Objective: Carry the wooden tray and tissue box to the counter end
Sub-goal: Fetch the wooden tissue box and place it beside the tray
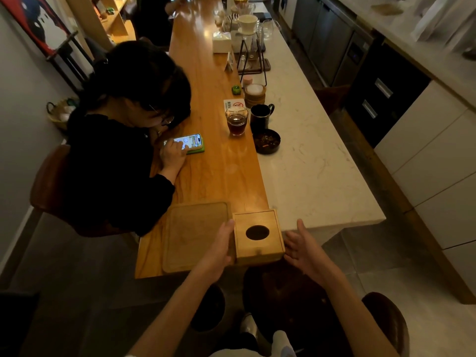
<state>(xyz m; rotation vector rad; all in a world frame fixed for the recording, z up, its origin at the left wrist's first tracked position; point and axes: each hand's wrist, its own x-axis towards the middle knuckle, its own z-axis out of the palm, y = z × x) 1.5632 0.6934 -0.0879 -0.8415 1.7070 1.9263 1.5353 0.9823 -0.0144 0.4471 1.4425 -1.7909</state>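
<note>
A flat wooden tray (190,233) lies on the near end of the wooden counter (219,176). A square wooden tissue box (257,237) with a dark oval hole in its lid stands right of the tray, at the counter's near edge. My left hand (222,244) rests against the box's left side, thumb up along its wall and fingers under its near corner. My right hand (304,244) hovers open, palm toward the box's right side, a short gap away from it.
A seated person (123,140) leans on the counter's left side, tapping a phone (186,142). A glass of dark drink (236,123), a black mug (260,117) and a black bowl (266,141) stand mid-counter. A drip stand (251,47) is farther back. A stool (296,305) is below me.
</note>
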